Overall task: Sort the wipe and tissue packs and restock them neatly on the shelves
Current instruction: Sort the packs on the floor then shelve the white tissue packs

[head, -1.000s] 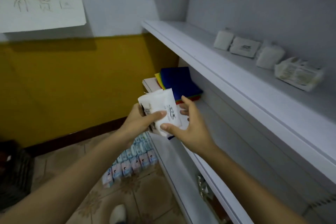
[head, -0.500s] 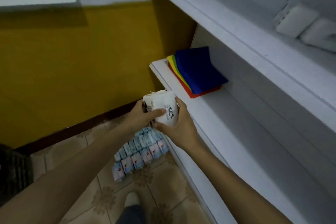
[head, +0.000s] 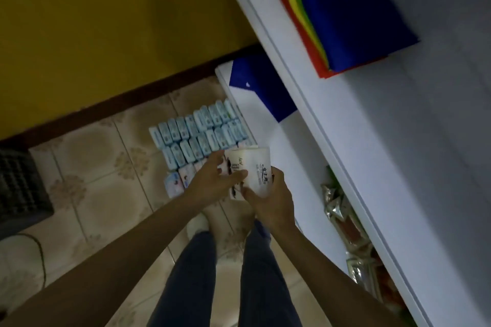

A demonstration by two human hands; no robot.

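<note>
Tissue pack, blocky, white glossy wrap w/ dark print, held above patterned tile floor, just beside smooth white shelf. Left grip curled round its side; right grip wraps it from below. Pale-blue rectangular packs stand in rows on floor.

Film wraps, matt shelving, glazed floor.
The tissue pack at centre wears thin white plastic film, faintly glossy and printed dark. The small packs above it show pale blue film with a slight sheen. The shelf at right is smooth, matt white board. The stacked sheets at upper right look like matt felt or cloth. The floor tiles are glazed, and the packets at lower right are crinkled, shiny foil.
</note>
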